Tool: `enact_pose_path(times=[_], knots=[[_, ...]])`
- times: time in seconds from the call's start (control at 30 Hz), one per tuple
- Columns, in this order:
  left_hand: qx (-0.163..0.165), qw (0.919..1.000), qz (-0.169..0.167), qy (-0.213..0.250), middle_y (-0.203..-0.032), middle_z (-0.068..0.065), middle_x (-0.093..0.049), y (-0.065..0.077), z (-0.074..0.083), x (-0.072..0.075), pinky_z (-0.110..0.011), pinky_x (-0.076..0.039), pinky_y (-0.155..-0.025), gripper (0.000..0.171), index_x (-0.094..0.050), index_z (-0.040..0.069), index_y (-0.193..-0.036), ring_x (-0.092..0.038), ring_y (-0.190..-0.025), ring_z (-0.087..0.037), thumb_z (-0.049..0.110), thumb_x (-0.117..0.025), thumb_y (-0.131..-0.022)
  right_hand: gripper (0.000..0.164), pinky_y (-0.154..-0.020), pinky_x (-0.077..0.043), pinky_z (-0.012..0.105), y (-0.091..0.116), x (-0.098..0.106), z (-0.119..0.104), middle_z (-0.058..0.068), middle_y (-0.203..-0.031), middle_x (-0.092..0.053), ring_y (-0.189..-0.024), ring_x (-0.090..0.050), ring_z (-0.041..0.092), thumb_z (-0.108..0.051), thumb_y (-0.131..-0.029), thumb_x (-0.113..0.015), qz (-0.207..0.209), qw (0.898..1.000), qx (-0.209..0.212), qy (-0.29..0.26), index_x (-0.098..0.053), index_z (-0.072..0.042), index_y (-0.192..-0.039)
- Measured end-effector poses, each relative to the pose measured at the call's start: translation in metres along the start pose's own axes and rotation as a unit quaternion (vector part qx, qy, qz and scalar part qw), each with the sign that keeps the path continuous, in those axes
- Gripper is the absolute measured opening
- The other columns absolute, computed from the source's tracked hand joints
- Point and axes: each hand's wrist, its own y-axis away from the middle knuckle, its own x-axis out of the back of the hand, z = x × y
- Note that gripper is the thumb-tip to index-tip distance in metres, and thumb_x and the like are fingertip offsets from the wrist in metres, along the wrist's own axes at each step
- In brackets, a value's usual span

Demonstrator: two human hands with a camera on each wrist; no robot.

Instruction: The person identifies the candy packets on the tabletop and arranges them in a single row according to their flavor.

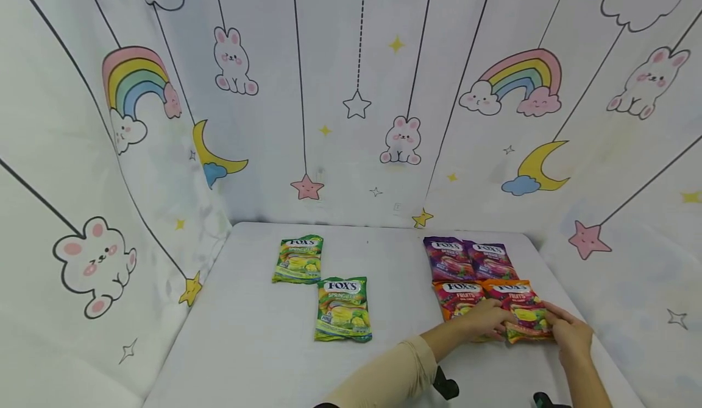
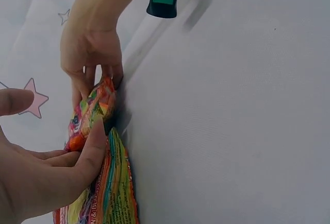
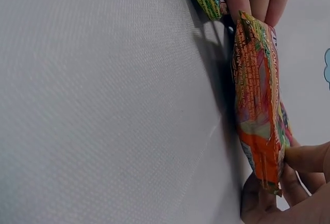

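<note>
An orange candy bag marked FOX'S FRUITS (image 1: pixel 521 304) lies at the right of the table, its near edge tipped up off the surface. My right hand (image 1: pixel 571 334) grips its right edge, with thumb and fingers on either side in the right wrist view. At the bag's left edge, my left hand (image 1: pixel 485 320) pinches it between thumb and fingers, while one finger stands raised in the left wrist view. Beneath the left hand lies a second orange FOX'S bag (image 1: pixel 457 298), partly covered. Two purple FOX'S bags (image 1: pixel 448 260) lie side by side just behind.
Two green FOX'S SPRING TEA bags, one farther back (image 1: pixel 298 260) and one closer (image 1: pixel 343 310), lie left of centre on the white table (image 1: pixel 247 347). A white curtain (image 1: pixel 263 122) printed with rabbits, stars and rainbows surrounds the table at the back and sides.
</note>
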Motion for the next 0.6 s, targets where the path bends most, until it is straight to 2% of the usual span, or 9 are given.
enact_pose_path(times=[0.1, 0.17, 0.23, 0.3, 0.37, 0.53, 0.6], knots=[[0.005, 0.9996, 0.006, -0.025, -0.114, -0.005, -0.067, 0.0004, 0.0013, -0.0004, -0.046, -0.060, -0.088, 0.057, -0.057, 0.004, -0.144, -0.067, -0.090, -0.023, 0.025, -0.075, -0.094, 0.043, -0.116, -0.034, 0.047, -0.0026, -0.0017, 0.0027, 0.018, -0.170, -0.025, -0.152, -0.026, 0.036, -0.020, -0.108, -0.051, -0.001, 1.000, 0.000, 0.007, -0.052, -0.013, -0.150], [0.007, 0.9990, 0.009, -0.043, -0.114, -0.004, -0.066, 0.0007, 0.0024, -0.0007, -0.044, -0.060, -0.087, 0.057, -0.057, 0.005, -0.144, -0.066, -0.089, -0.023, 0.027, -0.075, -0.094, 0.046, -0.120, -0.030, 0.052, -0.0042, -0.0032, 0.0029, 0.019, -0.170, -0.024, -0.152, -0.025, 0.038, -0.019, -0.109, -0.049, -0.001, 1.000, 0.000, 0.015, -0.047, -0.009, -0.153], [0.006, 0.9986, 0.012, -0.052, -0.114, -0.004, -0.066, 0.0004, 0.0030, -0.0010, -0.043, -0.061, -0.086, 0.058, -0.057, 0.005, -0.144, -0.066, -0.088, -0.023, 0.028, -0.075, -0.094, 0.048, -0.114, -0.037, 0.049, -0.0055, -0.0048, 0.0027, 0.020, -0.169, -0.025, -0.151, -0.027, 0.039, -0.018, -0.108, -0.047, -0.002, 1.000, 0.002, 0.024, -0.045, -0.007, -0.155], [0.006, 0.9983, 0.015, -0.055, -0.113, -0.004, -0.067, 0.0001, 0.0034, -0.0012, -0.043, -0.061, -0.085, 0.058, -0.058, 0.006, -0.144, -0.067, -0.088, -0.023, 0.028, -0.075, -0.093, 0.049, -0.102, -0.044, 0.040, -0.0063, -0.0067, 0.0021, 0.021, -0.168, -0.028, -0.147, -0.031, 0.038, -0.017, -0.108, -0.046, -0.003, 0.999, 0.004, 0.034, -0.045, -0.006, -0.156], [0.006, 0.9984, 0.017, -0.053, -0.113, -0.004, -0.067, -0.0003, 0.0035, -0.0015, -0.044, -0.061, -0.085, 0.059, -0.057, 0.005, -0.144, -0.067, -0.088, -0.023, 0.028, -0.075, -0.093, 0.050, -0.092, -0.044, 0.033, -0.0063, -0.0080, 0.0017, 0.023, -0.167, -0.030, -0.144, -0.034, 0.038, -0.016, -0.107, -0.045, -0.002, 0.999, 0.009, 0.045, -0.045, -0.006, -0.156], [0.012, 0.9986, 0.013, -0.049, -0.111, -0.005, -0.067, -0.0009, 0.0035, -0.0015, -0.043, -0.061, -0.086, 0.059, -0.057, 0.004, -0.143, -0.067, -0.088, -0.023, 0.027, -0.075, -0.092, 0.050, -0.089, -0.045, 0.038, -0.0037, -0.0086, 0.0009, 0.028, -0.164, -0.033, -0.141, -0.036, 0.042, -0.016, -0.107, -0.048, 0.000, 0.997, 0.018, 0.075, -0.046, -0.002, -0.155], [0.015, 0.9984, 0.013, -0.052, -0.111, -0.005, -0.067, -0.0007, 0.0036, -0.0011, -0.043, -0.060, -0.087, 0.059, -0.058, 0.004, -0.143, -0.067, -0.088, -0.024, 0.027, -0.076, -0.092, 0.050, -0.084, -0.045, 0.036, -0.0025, -0.0083, 0.0003, 0.030, -0.162, -0.034, -0.138, -0.038, 0.043, -0.016, -0.106, -0.050, 0.001, 0.996, 0.019, 0.085, -0.047, 0.000, -0.153]])
